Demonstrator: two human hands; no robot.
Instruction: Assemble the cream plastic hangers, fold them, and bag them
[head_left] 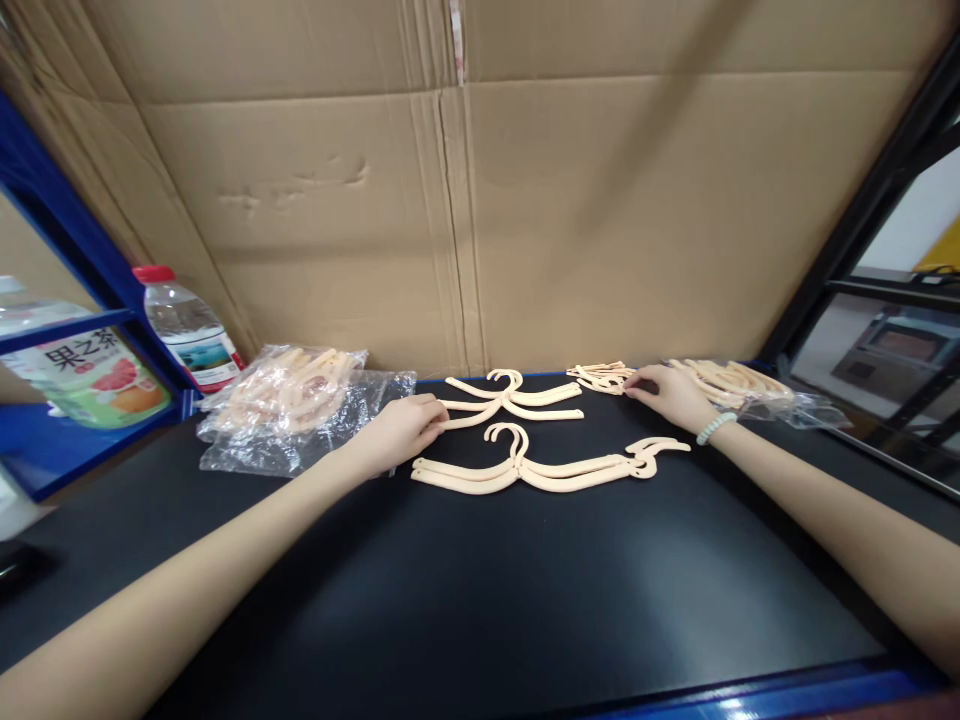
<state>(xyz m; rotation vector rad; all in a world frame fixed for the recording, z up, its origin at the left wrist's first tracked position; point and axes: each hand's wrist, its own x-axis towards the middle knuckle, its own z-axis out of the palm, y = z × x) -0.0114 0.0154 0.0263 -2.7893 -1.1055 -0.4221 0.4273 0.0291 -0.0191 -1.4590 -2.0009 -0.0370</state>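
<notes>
My left hand (409, 432) has its fingers closed at the left end of the farther beige folding hanger (505, 398), whose arms fan apart on both sides of its hooks. Closer to me lies a second folding hanger (517, 474) with its arms nearly together; a small hooked piece (646, 460) touches its right end. My right hand (670, 393), with a beaded bracelet on the wrist, pinches at the right edge of a small pile of beige plastic pieces (596, 377). Whatever its fingertips hold is too small to make out.
At the left a clear plastic bag (289, 405) holds beige parts, and another bag of parts (727, 384) lies behind my right wrist. A red-capped bottle (191, 335) stands at the back left. A cardboard wall (600, 220) closes off the far side of the black table (480, 600).
</notes>
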